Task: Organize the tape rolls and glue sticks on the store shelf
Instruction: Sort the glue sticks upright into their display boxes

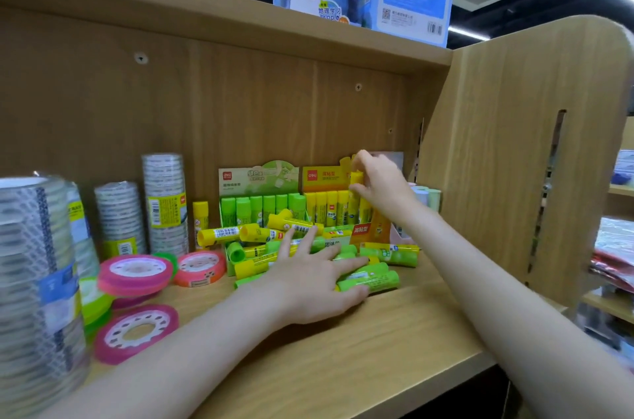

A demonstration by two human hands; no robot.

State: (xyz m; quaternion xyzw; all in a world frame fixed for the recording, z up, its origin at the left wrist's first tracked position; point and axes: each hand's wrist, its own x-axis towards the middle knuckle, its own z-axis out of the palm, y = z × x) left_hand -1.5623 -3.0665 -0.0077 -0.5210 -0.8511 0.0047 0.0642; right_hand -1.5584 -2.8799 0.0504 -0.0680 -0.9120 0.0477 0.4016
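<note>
Yellow glue stick: I am pinching it upright in my right hand, fingers and thumb clamped round its top, and lowering it toward the row in the yellow box.
Loose glue sticks: they are lying in a jumble under and just ahead of my left hand; green ones are touching my fingertips, yellow ones are piling just beyond them.
Left fingers: they are spreading flat and apart over the pile, pressing on it and gripping nothing.
Green box: it is standing just left of the yellow box, beyond my left fingertips, its sticks upright.
Tape rolls: pink and green ones are lying flat, well left of my left hand, with clear stacks behind them.
Step in hand, as I judge it: I am refilling the yellow box.
Next move: seating this stick in a free slot without tipping its neighbours, then picking another yellow one from the pile.
</note>
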